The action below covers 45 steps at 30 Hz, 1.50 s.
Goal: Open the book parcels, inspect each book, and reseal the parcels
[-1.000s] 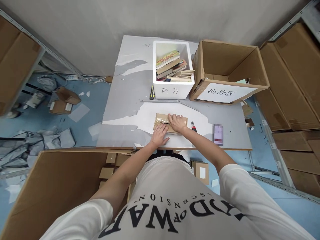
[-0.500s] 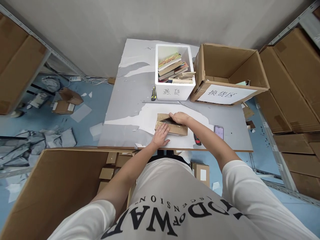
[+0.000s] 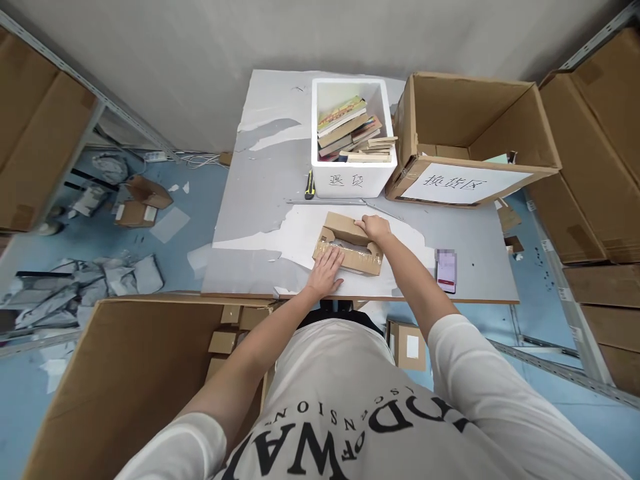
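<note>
A small cardboard box (image 3: pixel 361 261) lies on the table near its front edge, with its lid (image 3: pixel 345 225) swung up at the far side. Something grey or clear shows inside, too small to name. My left hand (image 3: pixel 326 272) rests on the box's near left side, fingers stretched out. At the lid's right end, my right hand (image 3: pixel 376 228) pinches the cardboard between thumb and fingers. A phone (image 3: pixel 446 272) lies to the right of my right forearm. Beyond the box, a yellow and black utility knife (image 3: pixel 310 185) sits beside the white foam bin.
The white foam bin (image 3: pixel 353 180) holds several books. Right of it stands a large cardboard box (image 3: pixel 475 190) with a handwritten sign. A big carton (image 3: pixel 125 373) with smaller boxes is below the table at left. Shelves with cartons (image 3: pixel 575 187) flank the table.
My right hand has lifted the lid up and away, so the box now stands open and turned slightly. My left hand stays on its near side. The view has shifted a little.
</note>
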Each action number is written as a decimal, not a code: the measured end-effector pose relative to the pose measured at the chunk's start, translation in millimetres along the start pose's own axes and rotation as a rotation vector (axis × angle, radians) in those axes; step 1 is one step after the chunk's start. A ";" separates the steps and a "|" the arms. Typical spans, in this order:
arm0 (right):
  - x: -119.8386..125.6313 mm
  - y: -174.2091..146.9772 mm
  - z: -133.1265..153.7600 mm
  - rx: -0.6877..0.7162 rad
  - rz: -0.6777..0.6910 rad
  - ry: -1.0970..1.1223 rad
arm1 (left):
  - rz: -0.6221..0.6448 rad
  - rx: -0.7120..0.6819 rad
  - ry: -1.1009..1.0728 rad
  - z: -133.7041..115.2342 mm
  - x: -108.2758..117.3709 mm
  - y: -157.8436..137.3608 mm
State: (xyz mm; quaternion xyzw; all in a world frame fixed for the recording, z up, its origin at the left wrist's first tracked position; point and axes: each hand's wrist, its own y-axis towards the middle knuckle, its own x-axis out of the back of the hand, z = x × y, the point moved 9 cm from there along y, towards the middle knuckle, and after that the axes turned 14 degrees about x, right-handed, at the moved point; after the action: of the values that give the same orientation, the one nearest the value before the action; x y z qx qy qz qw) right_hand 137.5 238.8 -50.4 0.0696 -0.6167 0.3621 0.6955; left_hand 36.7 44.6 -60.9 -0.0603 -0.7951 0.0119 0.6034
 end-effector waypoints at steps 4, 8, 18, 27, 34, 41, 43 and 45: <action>17.8 -16.1 16.7 0.149 -0.227 0.011 | -0.041 0.018 -0.065 12.8 22.0 8.1; 33.5 -61.1 47.6 0.355 -0.401 -0.027 | -0.038 -0.013 -0.099 48.9 48.5 30.8; -24.3 -68.2 100.1 0.253 0.041 0.056 | 0.097 -0.134 -0.069 78.5 36.2 61.4; -17.9 -87.1 118.9 0.274 -0.021 -0.125 | 0.059 -0.016 -0.057 76.4 34.0 58.2; -54.5 -115.0 114.8 0.369 -0.080 -0.233 | 0.024 -0.009 -0.135 70.3 37.2 61.6; -85.5 -132.9 99.0 0.478 -0.135 -0.050 | 0.058 -0.049 -0.201 71.6 33.4 57.9; -74.7 -134.9 94.1 0.509 -0.176 0.089 | 0.093 -0.098 -0.132 69.9 41.8 54.3; -57.4 -131.3 81.8 0.489 -0.206 0.219 | 0.098 -0.149 -0.033 63.5 55.5 50.9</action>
State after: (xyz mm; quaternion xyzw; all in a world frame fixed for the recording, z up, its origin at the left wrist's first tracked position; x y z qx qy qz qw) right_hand 150.2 74.8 -37.9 0.2578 -0.4219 0.4328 0.7538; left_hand -34.9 104.6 -29.6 -0.1436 -0.7996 -0.0167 0.5829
